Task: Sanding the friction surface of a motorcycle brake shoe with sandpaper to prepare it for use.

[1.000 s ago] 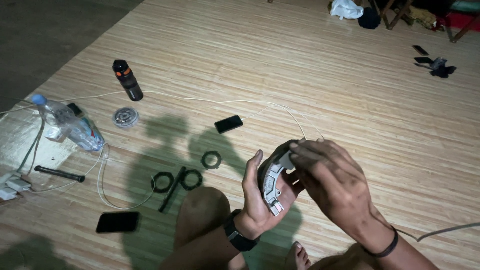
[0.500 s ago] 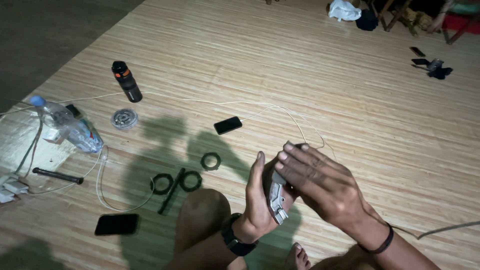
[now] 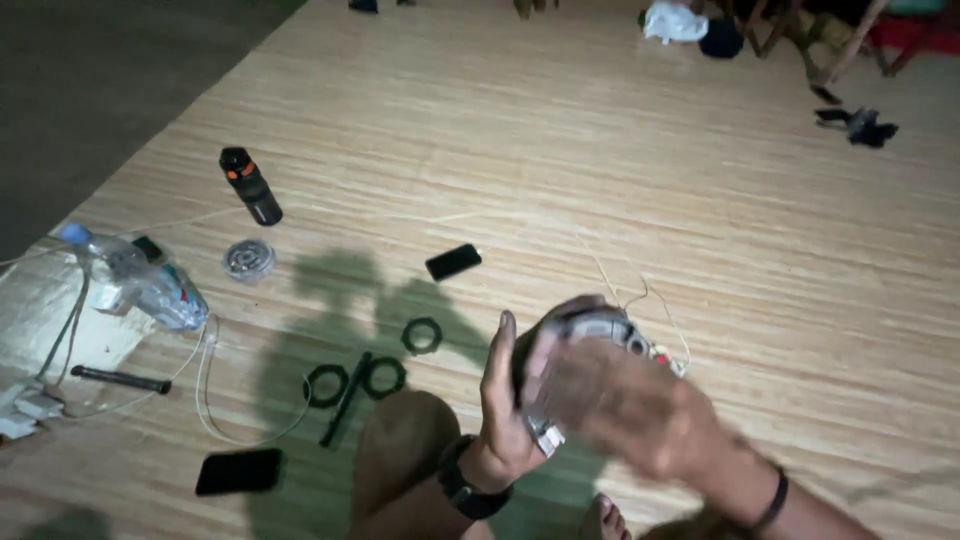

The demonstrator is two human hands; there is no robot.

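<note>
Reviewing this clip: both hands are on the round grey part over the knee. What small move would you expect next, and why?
Probably a pause to steady the grip. The right hand is motion-blurred across the round grey part, which the left hand cups from beneath with the thumb up. Thin wires trail from it to the wooden floor, so a slower turn seems safer.

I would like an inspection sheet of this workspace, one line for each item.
Surface: woven mat floor, pale, lit from above.
Job's things: round grey metal part, held between both hands.
Clutter: three black rings, black rod, black bottle, plastic water bottle, round tin, two dark flat devices.
Grippers: left hand cups the part; right hand over it, blurred.
Cables: thin white cord by the water bottle.
Surroundings: chair legs and a white bag at the far edge.
</note>
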